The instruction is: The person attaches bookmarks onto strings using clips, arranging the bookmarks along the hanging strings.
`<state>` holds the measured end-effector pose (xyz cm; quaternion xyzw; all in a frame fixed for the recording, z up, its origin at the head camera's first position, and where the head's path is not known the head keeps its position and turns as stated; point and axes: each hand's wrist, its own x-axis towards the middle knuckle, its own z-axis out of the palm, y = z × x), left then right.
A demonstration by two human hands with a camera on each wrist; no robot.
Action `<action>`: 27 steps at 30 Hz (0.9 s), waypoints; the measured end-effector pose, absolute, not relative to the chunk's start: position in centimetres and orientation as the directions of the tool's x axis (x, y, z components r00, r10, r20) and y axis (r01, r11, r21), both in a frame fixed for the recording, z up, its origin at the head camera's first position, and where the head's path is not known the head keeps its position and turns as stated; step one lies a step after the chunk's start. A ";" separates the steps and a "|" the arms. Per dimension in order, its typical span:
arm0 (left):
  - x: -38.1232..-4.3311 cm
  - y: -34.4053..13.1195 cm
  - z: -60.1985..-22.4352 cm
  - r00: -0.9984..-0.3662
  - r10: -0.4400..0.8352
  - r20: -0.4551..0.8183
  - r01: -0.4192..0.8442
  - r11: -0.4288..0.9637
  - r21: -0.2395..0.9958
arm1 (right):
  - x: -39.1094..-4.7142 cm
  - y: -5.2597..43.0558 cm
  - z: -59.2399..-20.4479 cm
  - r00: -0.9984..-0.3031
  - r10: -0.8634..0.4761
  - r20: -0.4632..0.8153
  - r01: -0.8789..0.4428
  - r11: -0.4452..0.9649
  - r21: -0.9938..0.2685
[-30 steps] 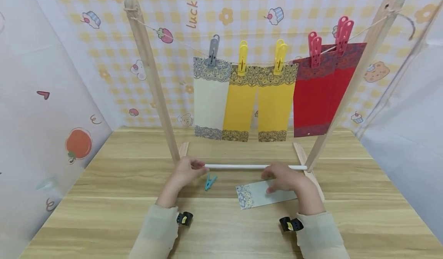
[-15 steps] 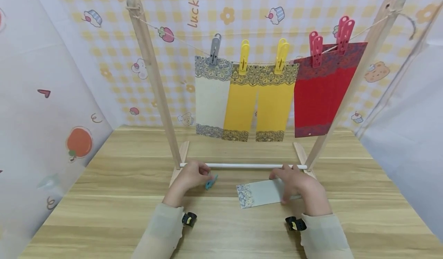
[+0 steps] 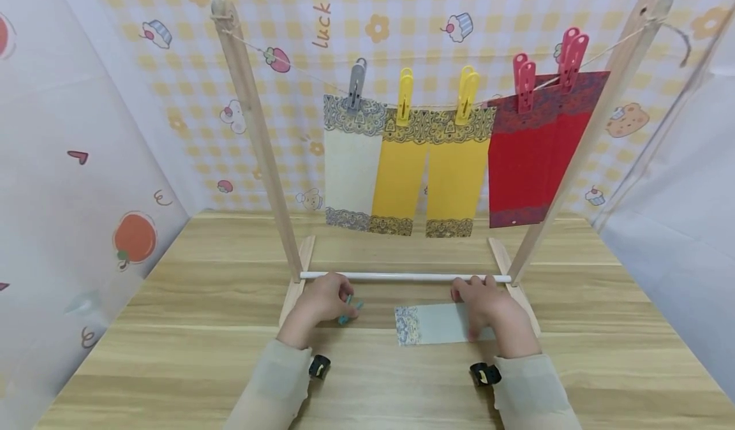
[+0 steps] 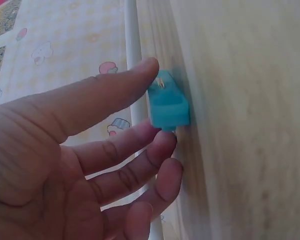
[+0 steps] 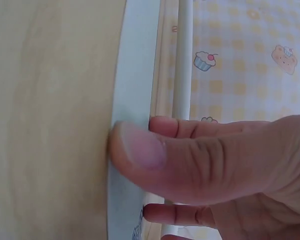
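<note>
My left hand (image 3: 323, 301) holds a teal clothespin (image 3: 344, 319) low over the table. In the left wrist view the thumb lies on one side of the clothespin (image 4: 169, 109) and fingertips touch its other side; the remaining fingers are loosely bent. A pale blue-grey paper strip (image 3: 439, 323) with a blue patterned end lies flat, that end pointing left. My right hand (image 3: 495, 314) grips it across its width near the plain end, thumb on the near edge and fingertips at the far edge, as the right wrist view shows on the strip (image 5: 135, 75). The hand covers part of the plain end.
Behind the hands stands a wooden frame (image 3: 252, 117) with a white bottom rod (image 3: 402, 277). From its string hang a white strip (image 3: 351, 171), two yellow strips (image 3: 456, 178) and red strips (image 3: 521, 168), held by grey, yellow and red clothespins. A checked cloth backs it.
My left hand has moved right and closed its fingers on the teal clothespin, which has turned slightly. My right hand has shifted right and taken hold of the strip, which is now straighter.
</note>
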<state>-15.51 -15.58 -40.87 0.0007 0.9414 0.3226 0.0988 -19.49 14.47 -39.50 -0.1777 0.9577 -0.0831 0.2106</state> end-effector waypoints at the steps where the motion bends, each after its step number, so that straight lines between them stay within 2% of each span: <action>1: -15.5 -15.6 -40.8 -0.982 0.056 -0.183 -0.065 0.800 0.596 | -19.5 14.5 -39.5 -0.850 -0.374 -0.371 -0.305 0.924 -0.231; 13: -14.6 -15.5 -40.0 -0.979 -0.039 -0.202 -0.139 0.848 0.511 | -19.6 14.6 -39.0 -0.877 -0.351 -0.329 -0.296 0.932 -0.209; 20: -14.6 -14.9 -40.2 -0.983 -0.030 -0.179 -0.115 0.865 0.489 | -18.8 15.0 -39.6 -0.847 -0.428 -0.316 -0.396 0.904 -0.162; 27: -14.5 -15.1 -40.4 -0.986 -0.030 -0.164 -0.108 0.863 0.493 | -18.8 14.3 -39.3 -0.838 -0.437 -0.328 -0.406 0.899 -0.162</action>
